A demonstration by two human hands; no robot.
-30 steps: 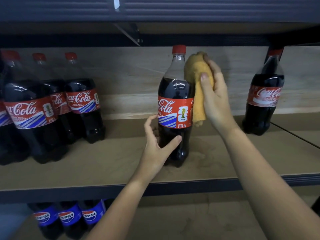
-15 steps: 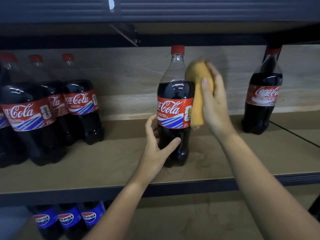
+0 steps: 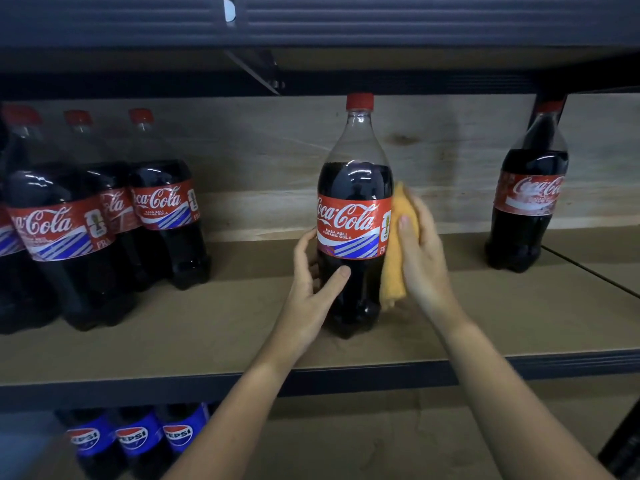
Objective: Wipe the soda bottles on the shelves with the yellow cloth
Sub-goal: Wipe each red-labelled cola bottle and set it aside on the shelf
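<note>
The soda bottle [image 3: 355, 216] is stood upright near the front of the wooden shelf [image 3: 207, 327], and it is gripped low on its dark body by the left hand [image 3: 311, 289], whose thumb is laid across the front while the other fingers are curled round the far side. The yellow cloth [image 3: 394, 244] is pressed against the bottle's right flank by the right hand [image 3: 420, 251], the fingers being wrapped over the cloth at label height, with a loose tail hung below them. Because the bottle is tall and is steadied only near its base, it could be tipped leftward or slid toward the shelf edge if the cloth were pushed too hard; the hanging tail could also be caught under the base. On the red label just above the left thumb, "Coca-Cola" and "RASA ASLI KURANG GULA" can be read, with a trophy emblem and "FR" beside the right fingers. "PEPSI" is shown on the blue bottles [image 3: 138, 438] on the shelf below.
</note>
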